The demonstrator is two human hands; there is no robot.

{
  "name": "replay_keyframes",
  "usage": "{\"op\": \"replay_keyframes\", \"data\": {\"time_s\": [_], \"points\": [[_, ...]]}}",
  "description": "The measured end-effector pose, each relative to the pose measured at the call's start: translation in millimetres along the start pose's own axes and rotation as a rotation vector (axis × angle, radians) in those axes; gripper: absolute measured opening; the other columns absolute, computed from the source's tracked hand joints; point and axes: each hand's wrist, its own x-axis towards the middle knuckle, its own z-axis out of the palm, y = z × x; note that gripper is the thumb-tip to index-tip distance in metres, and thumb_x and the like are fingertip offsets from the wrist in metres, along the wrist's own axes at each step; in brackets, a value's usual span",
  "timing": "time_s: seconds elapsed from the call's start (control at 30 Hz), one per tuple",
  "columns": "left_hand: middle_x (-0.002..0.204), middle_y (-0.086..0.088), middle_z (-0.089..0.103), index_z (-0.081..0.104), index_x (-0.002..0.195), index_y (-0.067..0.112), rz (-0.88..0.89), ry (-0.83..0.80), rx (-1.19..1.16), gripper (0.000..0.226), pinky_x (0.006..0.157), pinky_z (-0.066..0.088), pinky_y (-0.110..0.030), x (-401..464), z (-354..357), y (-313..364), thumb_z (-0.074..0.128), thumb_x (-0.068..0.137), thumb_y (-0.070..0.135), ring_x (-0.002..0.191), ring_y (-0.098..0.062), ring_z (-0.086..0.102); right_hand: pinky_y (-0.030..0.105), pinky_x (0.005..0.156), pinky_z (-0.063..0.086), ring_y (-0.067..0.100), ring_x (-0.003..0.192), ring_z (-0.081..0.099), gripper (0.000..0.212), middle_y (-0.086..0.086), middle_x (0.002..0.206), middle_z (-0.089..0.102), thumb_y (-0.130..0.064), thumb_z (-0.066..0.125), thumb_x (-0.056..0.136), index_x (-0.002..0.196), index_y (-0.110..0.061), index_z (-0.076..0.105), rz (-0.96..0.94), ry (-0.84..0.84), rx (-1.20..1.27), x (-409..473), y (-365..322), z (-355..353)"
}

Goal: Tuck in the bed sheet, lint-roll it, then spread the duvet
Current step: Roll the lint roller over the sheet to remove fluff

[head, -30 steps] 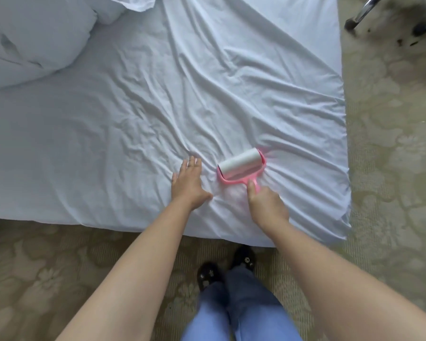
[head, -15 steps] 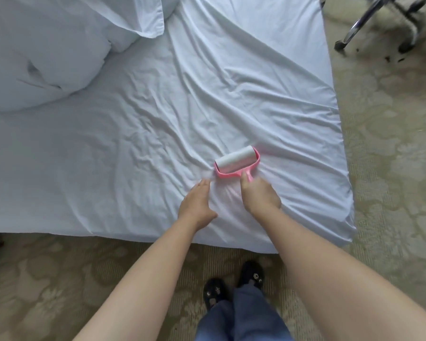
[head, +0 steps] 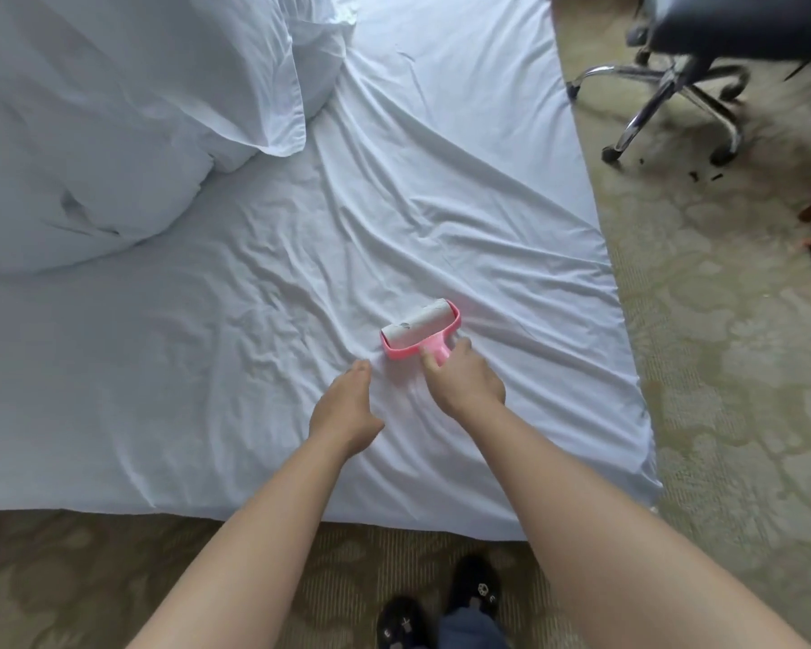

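both hands are on the bed sheet — right hand grips the lint roller, now pushed farther up. left hand lies flat beside it, fingers straight. rolling is under way; the duvet waits beyond the fingertips.

A bedroom, possibly a hotel room, seen from above at the bedside.
A bed with a wrinkled white sheet and bunched white duvet stands on patterned beige carpet; a black office chair on a chrome wheeled base stands beside it.
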Motion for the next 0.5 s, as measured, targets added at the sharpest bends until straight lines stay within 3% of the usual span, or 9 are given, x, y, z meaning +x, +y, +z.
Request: {"op": "replay_keyframes", "data": {"time_s": [0.1, 0.23, 0.37, 0.5], "points": [[0.160, 0.003, 0.012, 0.011, 0.153, 0.015, -0.010, -0.010, -0.018, 0.082, 0.114, 0.024, -0.028, 2.5, -0.2, 4.6, 0.059, 0.086, 0.013, 0.146, -0.012, 0.015, 0.035, 0.068, 0.037, 0.033, 0.101, 0.058, 0.038, 0.010, 0.114, 0.061, -0.038, 0.037, 0.099, 0.128, -0.014, 0.036, -0.157, 0.025, -0.027, -12.1, 15.0, -7.8], [0.160, 0.002, 0.011, 0.011, 0.153, 0.014, -0.012, -0.023, -0.034, 0.084, 0.115, 0.022, -0.028, 5.6, 0.1, 8.9, 0.061, 0.086, 0.017, 0.146, -0.013, 0.014, 0.037, 0.076, 0.042, 0.030, 0.108, 0.056, 0.045, 0.005, 0.122, 0.058, -0.036, 0.034, 0.099, 0.144, -0.031, 0.025, -0.251, 0.065, -0.041, -24.1, 36.7, -2.9], [0.160, 0.000, 0.013, 0.012, 0.153, 0.013, -0.032, -0.038, -0.027, 0.083, 0.115, 0.022, -0.028, 12.6, 3.1, 9.3, 0.062, 0.086, 0.018, 0.146, -0.015, 0.016, 0.036, 0.076, 0.043, 0.028, 0.107, 0.058, 0.049, 0.004, 0.124, 0.060, -0.034, 0.024, 0.102, 0.149, -0.045, 0.015, -0.169, 0.042, -0.086, -33.7, 54.6, 12.5], [0.156, 0.000, 0.024, 0.019, 0.150, 0.014, -0.051, -0.031, -0.009, 0.080, 0.110, 0.031, -0.030, 19.9, 8.5, 3.1, 0.063, 0.084, 0.016, 0.141, -0.017, 0.027, 0.038, 0.077, 0.041, 0.033, 0.104, 0.058, 0.048, 0.011, 0.120, 0.062, -0.034, 0.022, 0.103, 0.150, -0.042, 0.016, -0.149, 0.030, -0.058, -13.5, 33.3, 17.4]]}}
